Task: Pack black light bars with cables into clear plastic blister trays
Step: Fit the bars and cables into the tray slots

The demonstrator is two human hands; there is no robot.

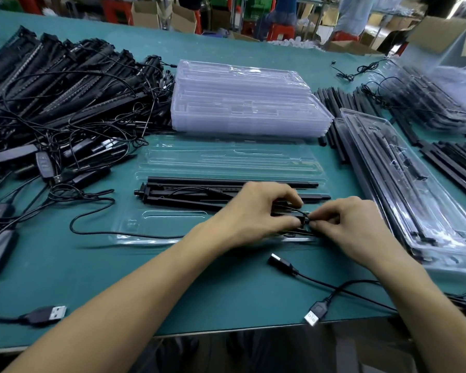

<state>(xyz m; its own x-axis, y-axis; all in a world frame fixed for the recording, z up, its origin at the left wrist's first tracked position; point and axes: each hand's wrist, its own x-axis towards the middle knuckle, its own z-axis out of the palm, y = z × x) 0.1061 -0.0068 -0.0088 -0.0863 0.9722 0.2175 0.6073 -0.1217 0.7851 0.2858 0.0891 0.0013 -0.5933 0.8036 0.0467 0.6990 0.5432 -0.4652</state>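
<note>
This one is about half packed, I'd say. The open tray (pixel 226 160) lies flat in the middle of the bench (pixel 172 278), and the bars (pixel 199 196) already sit in its near half, while the far half is bare. What's left looks like the wiring. The left hand (pixel 258 208) has a narrow grip on a small black connector (pixel 299 221) at the tray's right end. The right hand (pixel 345 222) pinches the cable (pixel 92 211) just beside it, fingertips almost touching the left's. Most of that cable trails off the tray's left end in a loose loop on the bench, so it needs tucking in, and then the tray needs closing.

There is plenty more to do. A big tangled pile (pixel 65 90) of bars and leads waits far left, and a stack (pixel 242 103) of empty trays sits just beyond the open one. One packed tray (pixel 404 189) lies to the right, on top of loose rods (pixel 331 125).

Stray USB plugs (pixel 314 316) and their leads lie across the near bench under the right forearm, and they could snag.
</note>
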